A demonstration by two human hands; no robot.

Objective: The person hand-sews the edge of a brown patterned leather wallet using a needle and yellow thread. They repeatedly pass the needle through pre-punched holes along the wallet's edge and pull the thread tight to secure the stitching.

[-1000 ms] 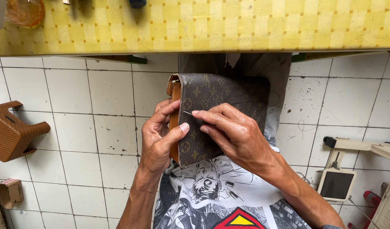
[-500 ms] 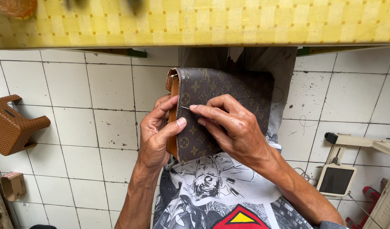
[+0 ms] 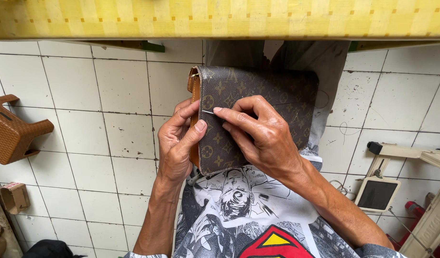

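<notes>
A dark brown patterned bag (image 3: 272,100) with a tan leather edge rests on my lap above a printed shirt. My left hand (image 3: 178,143) grips the bag's tan left edge, thumb pressed on the front face. My right hand (image 3: 258,131) pinches a thin metal needle (image 3: 208,112) between thumb and forefinger, its tip at the seam by the tan edge. A fine thread trails off to the right of the bag.
A yellow checked table edge (image 3: 220,19) spans the top. A brown plastic stool (image 3: 12,131) lies on the white tiled floor at left, with a small cardboard box (image 3: 14,197) below it. A pale wooden frame (image 3: 411,157) and dark pad stand at right.
The view has shifted slightly. My hands and the bag sit a little higher and my right fingers have moved the needle a bit toward the tan edge.
</notes>
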